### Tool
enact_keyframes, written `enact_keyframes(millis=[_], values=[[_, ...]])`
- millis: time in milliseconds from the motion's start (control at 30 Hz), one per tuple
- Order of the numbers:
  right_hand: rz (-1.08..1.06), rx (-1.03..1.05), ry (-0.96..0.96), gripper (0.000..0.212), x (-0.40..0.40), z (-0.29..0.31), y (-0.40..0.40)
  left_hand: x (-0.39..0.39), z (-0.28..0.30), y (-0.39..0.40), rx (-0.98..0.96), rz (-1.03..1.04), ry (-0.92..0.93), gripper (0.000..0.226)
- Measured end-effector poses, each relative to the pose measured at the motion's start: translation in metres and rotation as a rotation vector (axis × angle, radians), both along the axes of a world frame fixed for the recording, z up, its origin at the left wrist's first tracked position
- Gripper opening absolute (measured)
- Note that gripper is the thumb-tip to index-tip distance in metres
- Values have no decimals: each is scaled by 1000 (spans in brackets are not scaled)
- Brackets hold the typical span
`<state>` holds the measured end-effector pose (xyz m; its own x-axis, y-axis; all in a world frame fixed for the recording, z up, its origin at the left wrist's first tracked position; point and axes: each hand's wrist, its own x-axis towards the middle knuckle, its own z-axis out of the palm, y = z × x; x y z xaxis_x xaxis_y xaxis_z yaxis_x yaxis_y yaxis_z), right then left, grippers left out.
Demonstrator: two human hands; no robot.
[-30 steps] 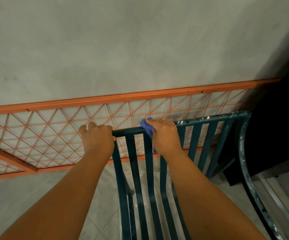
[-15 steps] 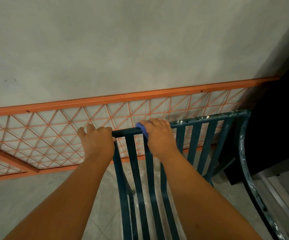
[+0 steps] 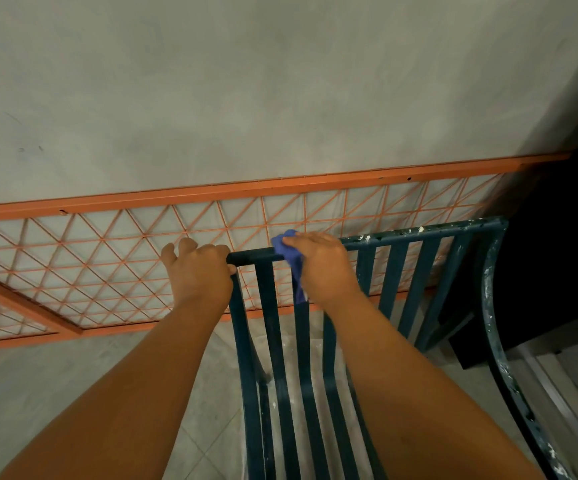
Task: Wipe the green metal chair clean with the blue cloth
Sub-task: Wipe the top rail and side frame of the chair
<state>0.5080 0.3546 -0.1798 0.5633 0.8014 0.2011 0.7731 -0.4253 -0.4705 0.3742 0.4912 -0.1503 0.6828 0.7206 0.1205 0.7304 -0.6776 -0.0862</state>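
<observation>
The dark green metal chair [image 3: 415,237] stands in front of me, its slatted back reaching from the centre to the right, with white paint specks on the top rail and right armrest. My left hand [image 3: 199,271] grips the left end of the top rail. My right hand [image 3: 322,263] presses the blue cloth [image 3: 292,258] onto the top rail just right of the left hand. A strip of the cloth hangs down over a slat, below my thumb.
An orange metal grid panel [image 3: 107,244] leans against the grey wall behind the chair. A dark piece of furniture [image 3: 557,271] stands at the right, close to the chair's armrest. The floor below is pale tile.
My right hand slid the cloth left along the top rail, then back slightly right. More of the cloth now shows at my fingertips. The left hand kept its grip.
</observation>
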Motion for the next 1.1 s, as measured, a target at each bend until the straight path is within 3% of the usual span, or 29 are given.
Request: enact_keyframes(millis=[133, 267, 433, 567, 700, 767, 900, 1100], values=[[-114, -144, -59, 22, -1, 16, 14, -1, -3, 1, -24, -7, -43, 17], [-84, -426, -70, 26, -17, 31, 48, -1, 1, 0, -21, -29, -30, 18], [-22, -578, 112, 23, -14, 46, 78, -2, 0, 6, -20, -77, -35, 17], [5, -383, 74, 19, -17, 30, 80, -4, 0, 10, -52, -101, -42, 16], [11, 158, -5, 31, -58, -5, 77, -6, 0, 15, -84, -108, -98, 11], [3, 288, -54, 27, -63, -14, 71, -7, 0, 18, -85, -119, -108, 10], [49, 223, -102, 51, -44, -20, 59, -4, 0, 21, -101, -125, -65, 12], [-108, 253, -109, 45, -37, -24, 36, -4, 3, 22, -88, -138, -7, 17]])
